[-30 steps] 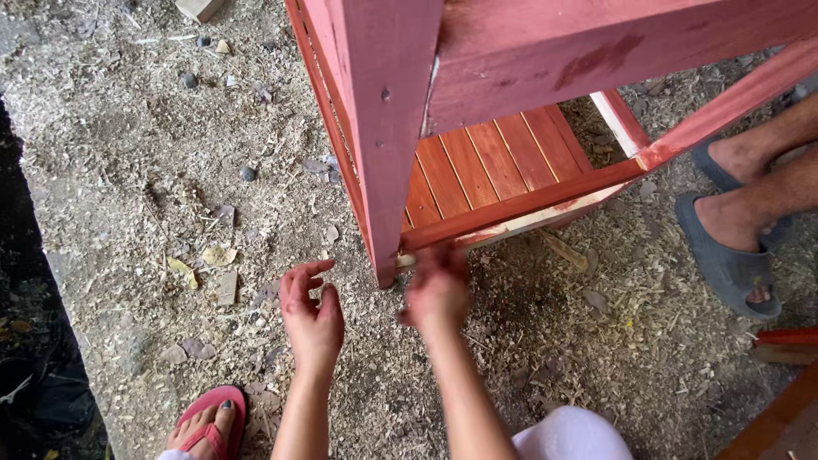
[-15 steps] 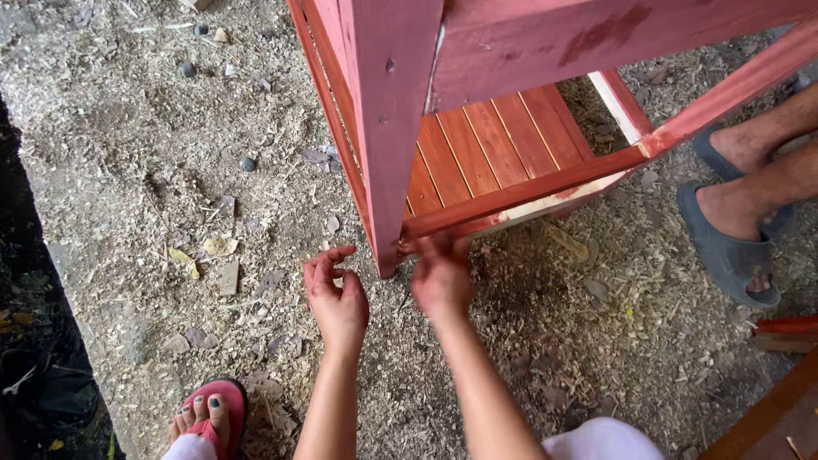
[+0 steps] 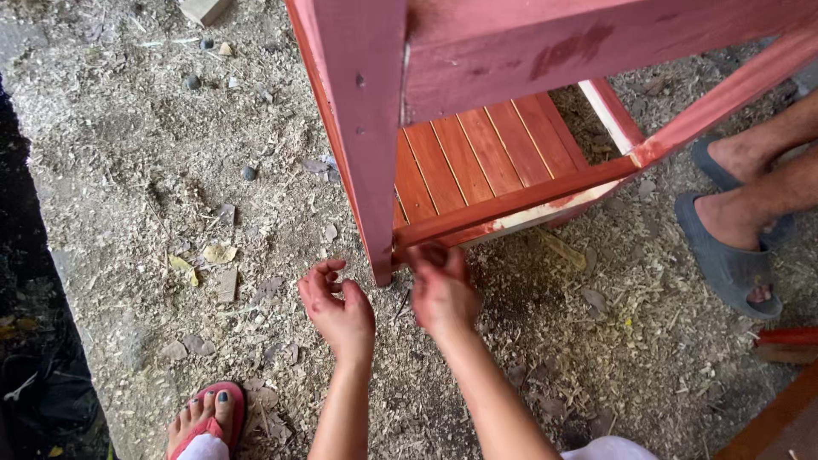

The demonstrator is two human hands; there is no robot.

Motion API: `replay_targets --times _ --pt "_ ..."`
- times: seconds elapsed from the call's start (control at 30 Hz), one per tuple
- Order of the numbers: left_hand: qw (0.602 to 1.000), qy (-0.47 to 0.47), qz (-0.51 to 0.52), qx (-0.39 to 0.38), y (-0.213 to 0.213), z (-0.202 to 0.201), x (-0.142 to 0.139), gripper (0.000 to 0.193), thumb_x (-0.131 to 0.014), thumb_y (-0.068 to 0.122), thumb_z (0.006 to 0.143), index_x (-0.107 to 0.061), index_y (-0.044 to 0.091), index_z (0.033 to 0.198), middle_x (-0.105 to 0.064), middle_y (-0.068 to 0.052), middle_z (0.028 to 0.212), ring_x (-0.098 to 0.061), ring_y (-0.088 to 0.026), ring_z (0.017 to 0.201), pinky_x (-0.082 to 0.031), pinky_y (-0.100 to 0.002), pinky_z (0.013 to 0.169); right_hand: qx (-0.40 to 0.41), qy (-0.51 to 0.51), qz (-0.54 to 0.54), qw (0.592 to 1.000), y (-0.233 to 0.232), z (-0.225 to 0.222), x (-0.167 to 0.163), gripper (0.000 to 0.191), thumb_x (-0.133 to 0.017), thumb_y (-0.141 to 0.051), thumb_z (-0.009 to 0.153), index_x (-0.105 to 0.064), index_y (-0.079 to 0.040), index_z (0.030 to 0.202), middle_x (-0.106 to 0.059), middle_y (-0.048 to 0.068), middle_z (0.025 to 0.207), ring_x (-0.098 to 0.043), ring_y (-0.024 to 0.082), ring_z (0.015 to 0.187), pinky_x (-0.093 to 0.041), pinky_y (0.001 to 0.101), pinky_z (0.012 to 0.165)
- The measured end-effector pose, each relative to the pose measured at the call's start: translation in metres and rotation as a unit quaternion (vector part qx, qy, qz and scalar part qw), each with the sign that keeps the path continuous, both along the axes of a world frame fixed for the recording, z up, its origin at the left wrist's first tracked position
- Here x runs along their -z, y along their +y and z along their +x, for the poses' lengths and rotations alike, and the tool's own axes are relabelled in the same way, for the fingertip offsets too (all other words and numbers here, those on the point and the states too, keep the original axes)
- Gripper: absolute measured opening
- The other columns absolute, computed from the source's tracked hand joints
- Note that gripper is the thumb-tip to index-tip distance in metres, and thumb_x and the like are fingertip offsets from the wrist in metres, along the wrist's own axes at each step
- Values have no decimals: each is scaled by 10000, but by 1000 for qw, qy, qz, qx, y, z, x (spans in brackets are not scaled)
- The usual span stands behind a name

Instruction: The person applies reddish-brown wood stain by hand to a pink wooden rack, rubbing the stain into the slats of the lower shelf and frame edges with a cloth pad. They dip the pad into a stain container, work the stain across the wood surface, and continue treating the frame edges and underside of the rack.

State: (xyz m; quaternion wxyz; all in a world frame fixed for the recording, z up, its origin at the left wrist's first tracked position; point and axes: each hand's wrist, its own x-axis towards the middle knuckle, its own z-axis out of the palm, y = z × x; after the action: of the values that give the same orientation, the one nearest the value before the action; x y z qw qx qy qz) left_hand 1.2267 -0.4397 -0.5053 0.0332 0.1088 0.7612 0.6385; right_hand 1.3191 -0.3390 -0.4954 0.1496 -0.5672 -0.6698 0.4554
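Two bare hands work low at the corner of a red-painted wooden frame (image 3: 511, 51) that stands on ground strewn with sawdust (image 3: 128, 145). The frame's corner leg (image 3: 366, 136) runs upright, its long axis rising from the ground toward the camera, its foot set down in the sawdust just above and between the hands. From that leg a lower rail (image 3: 520, 200) runs away to the right and slightly upward in the view, and behind it lies a slatted shelf (image 3: 477, 153) whose boards run away from the person.

The right hand (image 3: 441, 294) is raised against the lower rail just beside the leg, fingers bunched at the rail's near end; the grip is pinched closed, though what it holds, if anything, is too small to tell. The left hand (image 3: 336, 307) hangs just left of the leg's foot, its fingers curled loosely and open, gripping nothing and not touching the wood.

A red sandal (image 3: 209, 417) on the person's own foot shows at the bottom left. At the right edge, another person's feet in grey sandals (image 3: 724, 255) stand just beyond the frame.
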Motion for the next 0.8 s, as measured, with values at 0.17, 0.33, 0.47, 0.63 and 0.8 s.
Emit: replay_targets --times 0.17,0.33,0.47,0.63,0.8 --pt "998 55 3 37 10 34 -5 218 -529 -76 810 -622 33 973 -559 -91 980 -585 -207 874 -496 -337 797 -57 -47 87 993 32 12 37 415 -597 -207 935 -517 -310 1329 -648 83 1190 -631 191 847 -483 246 511" --pt "974 135 -77 166 24 68 -16 228 -587 -24 775 -671 91 952 -603 -120 942 -598 -333 932 -487 -456 819 202 369 -61 905 145 87 -14 453 -547 -24 870 -574 -285 1239 -710 29 993 -588 125 602 -384 252 375" --pt "962 132 -96 219 27 74 -20 216 -605 8 785 -679 118 955 -624 -118 994 -602 -365 986 -486 -491 835 311 418 -98 848 202 119 -41 57 -498 -210 1053 -533 -174 1027 -659 33 950 -643 125 743 -507 263 546" --pt "960 112 -116 229 39 78 -26 239 -607 17 777 -692 139 964 -632 -122 1011 -604 -361 1013 -495 -490 863 85 711 -96 692 147 92 29 167 -521 -149 1231 -590 -80 1095 -564 35 956 -601 129 826 -487 213 652" --pt "958 85 -120 245 55 85 -32 226 -617 31 791 -691 122 985 -624 -136 1023 -597 -376 1057 -495 -504 869 29 28 162 986 156 119 21 287 -499 -240 1034 -554 -50 1242 -612 117 1181 -698 200 933 -561 257 645"
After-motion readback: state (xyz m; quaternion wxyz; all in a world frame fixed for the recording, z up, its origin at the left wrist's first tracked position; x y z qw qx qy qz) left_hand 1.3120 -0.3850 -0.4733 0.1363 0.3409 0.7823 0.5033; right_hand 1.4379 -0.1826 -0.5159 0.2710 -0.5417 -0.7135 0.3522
